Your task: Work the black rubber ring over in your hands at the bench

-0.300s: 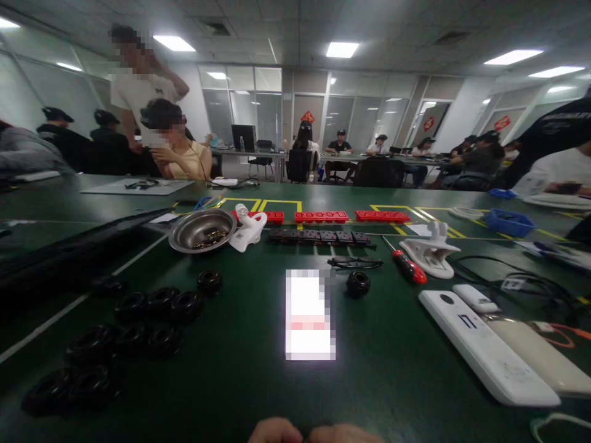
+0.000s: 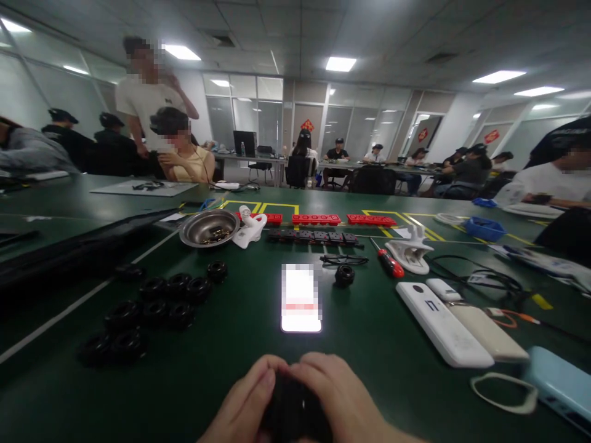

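Observation:
Both of my hands are at the bottom centre, cupped around a glossy black object [image 2: 298,409] whose kind I cannot make out. My left hand [image 2: 252,397] is wrapped round its left side and my right hand [image 2: 339,394] round its right side. The fingertips meet at its top, and its lower part is cut off by the frame's edge. Just beyond the hands lies a lit phone [image 2: 300,323] with a blurred screen. Several chunky black toy tyres [image 2: 157,311] lie in a group to the left. A single black tyre [image 2: 344,275] sits beyond the phone's right side.
Farther back are a metal bowl [image 2: 189,232] with small brass-coloured parts, red plastic strips [image 2: 316,219], a row of black parts [image 2: 318,237] and a screwdriver [image 2: 390,263]. White and beige power banks [image 2: 443,326], cables [image 2: 489,277] and a light-blue case [image 2: 563,381] occupy the right. Other people sit around.
My hands have risen farther into view, and the black object between them now shows. The camera view has tilted up and shifted slightly. The things on the table look unmoved.

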{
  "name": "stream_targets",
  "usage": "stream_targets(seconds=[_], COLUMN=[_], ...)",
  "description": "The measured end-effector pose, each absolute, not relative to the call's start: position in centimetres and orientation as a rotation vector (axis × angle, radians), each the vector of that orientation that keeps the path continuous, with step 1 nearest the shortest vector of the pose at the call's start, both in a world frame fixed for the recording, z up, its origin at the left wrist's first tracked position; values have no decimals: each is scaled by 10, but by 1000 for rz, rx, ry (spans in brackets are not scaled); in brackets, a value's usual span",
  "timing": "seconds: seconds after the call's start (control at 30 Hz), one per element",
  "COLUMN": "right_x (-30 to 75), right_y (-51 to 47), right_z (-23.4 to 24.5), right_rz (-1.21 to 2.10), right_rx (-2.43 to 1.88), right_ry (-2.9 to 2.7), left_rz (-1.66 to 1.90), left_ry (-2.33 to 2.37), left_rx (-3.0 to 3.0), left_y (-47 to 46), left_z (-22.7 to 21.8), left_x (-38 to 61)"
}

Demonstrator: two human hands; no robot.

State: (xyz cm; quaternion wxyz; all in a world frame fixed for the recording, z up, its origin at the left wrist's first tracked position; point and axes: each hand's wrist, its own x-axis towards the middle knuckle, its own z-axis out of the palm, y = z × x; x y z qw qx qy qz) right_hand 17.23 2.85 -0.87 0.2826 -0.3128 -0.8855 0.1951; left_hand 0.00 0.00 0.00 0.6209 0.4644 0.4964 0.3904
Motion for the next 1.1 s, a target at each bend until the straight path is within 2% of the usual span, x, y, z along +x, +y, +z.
stream_targets(seconds=[0.27, 0.37, 0.53, 0.83, 1.1], right_x=[170, 169, 173, 180, 178], right_y=[6, -2, -5, 10, 9], right_z=[0, 5, 6, 0, 9], right_rz=[740, 647, 416, 466, 237], right_rx=[-1222, -1115, -754, -921, -596], right_ry=[-2200, -2178, -2320, -2276, -2353], left_rz=[906, 933, 852, 805, 805], left_ry=[1074, 1003, 1052, 893, 874], left_rx=[1282, 1360, 1170, 1151, 1064], left_y=[-13, -13, -4, 0, 3], left_z=[-9, -10, -11, -12, -13], left_x=[4, 3, 1, -6, -9])
